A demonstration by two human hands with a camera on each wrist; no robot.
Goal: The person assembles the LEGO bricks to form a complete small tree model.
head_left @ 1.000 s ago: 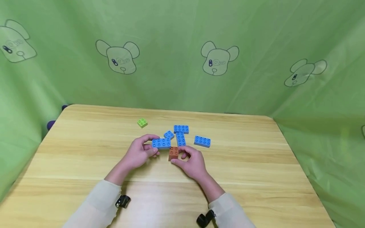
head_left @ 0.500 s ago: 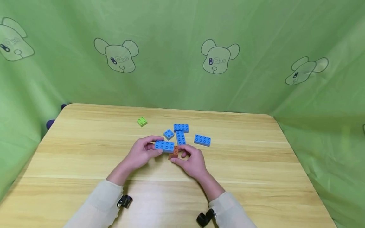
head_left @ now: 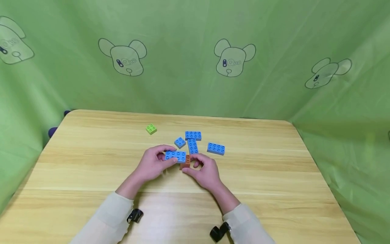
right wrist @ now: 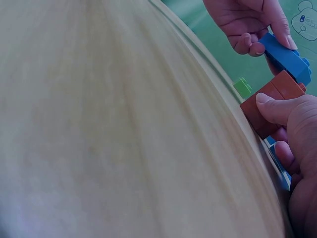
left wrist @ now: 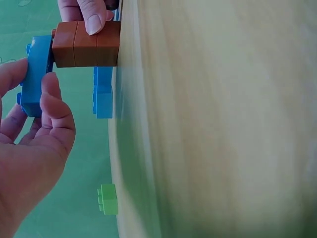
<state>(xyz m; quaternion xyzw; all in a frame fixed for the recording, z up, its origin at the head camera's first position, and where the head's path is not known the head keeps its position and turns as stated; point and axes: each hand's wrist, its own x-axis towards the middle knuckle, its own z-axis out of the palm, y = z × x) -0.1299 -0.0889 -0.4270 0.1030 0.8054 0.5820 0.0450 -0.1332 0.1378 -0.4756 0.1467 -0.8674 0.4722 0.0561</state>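
My left hand (head_left: 152, 163) pinches a long blue building brick (head_left: 175, 155) between thumb and fingers. Its right end overlaps the top of a reddish-brown brick stack (head_left: 185, 165), with part of the studs still showing. In the left wrist view the brown stack (left wrist: 85, 45) consists of three bricks standing on the table, and the blue brick (left wrist: 35, 79) sits right at its studs, jutting out toward the left hand. My right hand (head_left: 206, 171) grips the stack from the right, its thumb on the near side, as the right wrist view shows on the brown bricks (right wrist: 280, 91).
Behind the hands on the wooden table (head_left: 259, 189) lie a small blue brick (head_left: 180, 142), a long blue brick (head_left: 193, 145), another at the back (head_left: 193, 135) and one to the right (head_left: 216, 148). A lime-green brick (head_left: 151, 129) lies farther left. A green curtain (head_left: 182, 67) hangs behind.
My left hand has moved right with the blue brick, bringing it over the brown stack, and its thumb has slid along the brick's near side. The right hand keeps its hold.
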